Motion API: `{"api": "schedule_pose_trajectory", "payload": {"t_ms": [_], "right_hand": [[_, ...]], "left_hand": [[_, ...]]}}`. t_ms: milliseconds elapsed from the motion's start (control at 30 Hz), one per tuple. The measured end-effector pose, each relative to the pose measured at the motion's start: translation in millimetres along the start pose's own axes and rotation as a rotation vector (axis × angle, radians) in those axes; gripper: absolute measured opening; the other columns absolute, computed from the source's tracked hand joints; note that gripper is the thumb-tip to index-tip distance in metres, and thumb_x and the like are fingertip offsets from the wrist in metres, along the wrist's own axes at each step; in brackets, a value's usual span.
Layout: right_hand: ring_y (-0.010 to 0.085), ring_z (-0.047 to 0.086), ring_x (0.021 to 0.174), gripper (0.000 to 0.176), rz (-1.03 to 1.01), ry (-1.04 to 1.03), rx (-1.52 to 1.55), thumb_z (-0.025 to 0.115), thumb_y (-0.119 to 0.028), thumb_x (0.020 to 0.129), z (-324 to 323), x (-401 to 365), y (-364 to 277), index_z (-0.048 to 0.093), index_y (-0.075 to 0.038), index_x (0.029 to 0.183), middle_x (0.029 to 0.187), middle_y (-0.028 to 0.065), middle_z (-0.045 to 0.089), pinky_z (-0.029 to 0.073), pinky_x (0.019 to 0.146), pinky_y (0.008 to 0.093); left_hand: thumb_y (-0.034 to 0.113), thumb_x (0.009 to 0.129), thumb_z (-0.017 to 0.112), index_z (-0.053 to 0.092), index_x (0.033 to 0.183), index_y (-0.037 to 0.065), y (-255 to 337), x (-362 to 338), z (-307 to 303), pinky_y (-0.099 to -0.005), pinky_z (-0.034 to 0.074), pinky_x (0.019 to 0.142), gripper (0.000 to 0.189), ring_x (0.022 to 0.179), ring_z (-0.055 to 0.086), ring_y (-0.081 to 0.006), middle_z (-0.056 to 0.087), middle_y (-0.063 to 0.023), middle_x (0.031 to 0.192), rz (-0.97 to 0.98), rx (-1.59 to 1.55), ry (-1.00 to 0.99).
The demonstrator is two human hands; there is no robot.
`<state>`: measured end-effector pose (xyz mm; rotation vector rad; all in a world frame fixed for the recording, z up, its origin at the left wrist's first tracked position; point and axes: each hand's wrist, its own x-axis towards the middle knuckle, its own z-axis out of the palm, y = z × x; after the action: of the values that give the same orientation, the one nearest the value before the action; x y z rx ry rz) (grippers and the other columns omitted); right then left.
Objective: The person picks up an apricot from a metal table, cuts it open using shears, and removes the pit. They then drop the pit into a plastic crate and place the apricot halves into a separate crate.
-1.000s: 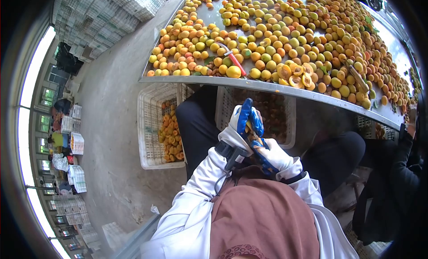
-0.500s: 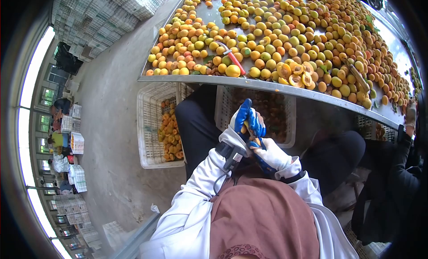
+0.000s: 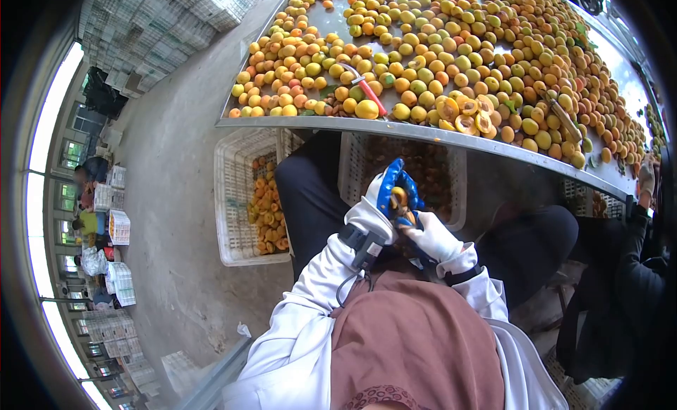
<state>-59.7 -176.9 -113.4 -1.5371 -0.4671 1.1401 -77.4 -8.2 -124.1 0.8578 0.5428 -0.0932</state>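
Observation:
My left hand [image 3: 390, 187], in a white glove with blue coated fingers, is wrapped round an apricot [image 3: 399, 196] in front of my body. Just below and to the right, my right hand [image 3: 435, 238], in a white glove, is closed with its fingertips against the fruit. Whatever the right fingers grip is too small and too hidden to name. A hooked knife with a red handle [image 3: 371, 97] lies among whole apricots [image 3: 429, 78] on the metal table [image 3: 338, 125]. Nearby are several cut-open apricot halves [image 3: 466, 123].
Under the table, a white crate [image 3: 229, 226] holds apricot pieces at left, and another crate [image 3: 458, 191] holds darker pieces between my knees. A wooden-handled tool [image 3: 564, 121] lies on the fruit. Another person's hand [image 3: 647, 177] is at the right edge. Stacked crates [image 3: 155, 29] stand behind.
My left fingers have opened somewhat round the apricot, showing more of it. My right hand has shifted slightly downward, its fingers still close to the fruit.

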Motion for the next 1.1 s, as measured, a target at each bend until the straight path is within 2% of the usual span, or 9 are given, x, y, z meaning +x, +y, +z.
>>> {"api": "schedule_pose_trajectory", "payload": {"t_ms": [133,333,400,533,600,700,800,933,1100], "right_hand": [[0.0148,0.063,0.075,0.033,0.089,-0.029,0.204,0.064,-0.024,0.098,-3.9,2.9,3.9,0.062,0.004,0.117,0.091,0.0079,0.067,0.052,0.07,0.0307],[0.0229,0.069,0.083,0.032,-0.059,-0.009,-0.231,0.069,-0.021,0.092,-21.0,-0.2,3.5,0.067,0.005,0.11,0.094,0.0169,0.073,0.053,0.077,0.0353],[0.0259,0.07,0.085,0.034,-0.14,-0.116,-0.369,0.07,-0.022,0.091,-25.8,1.7,11.5,0.067,0.004,0.111,0.095,0.0186,0.073,0.053,0.078,0.0359],[0.0291,0.069,0.086,0.031,-0.156,-0.03,-0.304,0.071,-0.02,0.091,-26.9,-0.2,13.0,0.068,0.003,0.112,0.097,0.0179,0.073,0.053,0.079,0.0372],[0.0335,0.07,0.088,0.033,-0.1,0.061,-0.48,0.071,-0.021,0.09,-28.0,-8.7,1.4,0.067,0.003,0.113,0.098,0.0203,0.073,0.053,0.078,0.0392],[0.0405,0.068,0.091,0.037,-0.025,0.257,-0.689,0.073,-0.026,0.088,-25.9,-9.9,13.2,0.066,0.002,0.111,0.097,0.024,0.071,0.053,0.078,0.045],[0.0432,0.067,0.09,0.041,-0.03,0.36,-0.685,0.074,-0.028,0.086,-21.9,-7.6,15.1,0.063,0.002,0.112,0.095,0.0261,0.07,0.053,0.077,0.0486],[0.0437,0.068,0.093,0.038,-0.122,0.385,-0.58,0.073,-0.024,0.089,-16.7,-7.3,7.8,0.063,0.003,0.113,0.097,0.0264,0.07,0.054,0.078,0.0443],[0.0446,0.067,0.084,0.035,-0.126,0.427,-0.546,0.073,-0.027,0.088,-14.7,-14.8,6.9,0.062,0.001,0.106,0.089,0.0254,0.069,0.053,0.072,0.0479]], "left_hand": [[0.049,0.104,0.044,0.061,0.077,0.002,-1.8,0.3,5.7,-0.0422,0.057,0.063,0.057,0.057,0.063,-0.0278,0.061,-0.015,0.064,0.148,0.108,0.017],[0.05,0.104,0.046,0.061,0.081,0.006,3.4,-17.0,10.2,-0.04,0.053,0.073,0.052,0.073,0.062,-0.0257,0.061,-0.0103,0.073,-0.04,0.028,-0.034],[0.051,0.103,0.049,0.061,0.082,0.007,6.7,-15.7,12.7,-0.0424,0.053,0.073,0.05,0.073,0.062,-0.0271,0.061,-0.0103,0.074,-0.202,-0.204,0.095],[0.056,0.098,0.056,0.064,0.09,0.009,18.4,-23.4,28.1,-0.0435,0.057,0.074,0.048,0.072,0.065,-0.0248,0.063,-0.0075,0.076,-0.186,-0.225,0.127],[0.052,0.099,0.057,0.066,0.087,0.009,11.9,-3.6,13.9,-0.0384,0.057,0.071,0.046,0.069,0.065,-0.0225,0.065,-0.0063,0.075,-0.066,-0.169,0.156],[0.045,0.102,0.056,0.069,0.085,0.005,11.3,8.5,-4.4,-0.0242,0.051,0.062,0.046,0.065,0.064,-0.0118,0.068,-0.0036,0.073,0.374,0.367,0.205],[0.037,0.106,0.05,0.068,0.089,-0.002,18.2,-1.8,7.1,-0.025,0.052,0.065,0.046,0.071,0.067,-0.0162,0.07,-0.0093,0.08,0.58,0.418,0.176],[0.031,0.106,0.054,0.066,0.09,-0.001,30.6,-11.8,21.9,-0.0261,0.053,0.071,0.038,0.073,0.064,-0.0123,0.07,-0.0063,0.082,0.682,0.445,0.147],[0.014,0.103,0.056,0.065,0.099,-0.002,97.9,-57.4,8.7,-0.0274,0.053,0.071,0.019,0.075,0.064,-0.0122,0.071,-0.0069,0.087,0.933,0.584,0.588]]}}
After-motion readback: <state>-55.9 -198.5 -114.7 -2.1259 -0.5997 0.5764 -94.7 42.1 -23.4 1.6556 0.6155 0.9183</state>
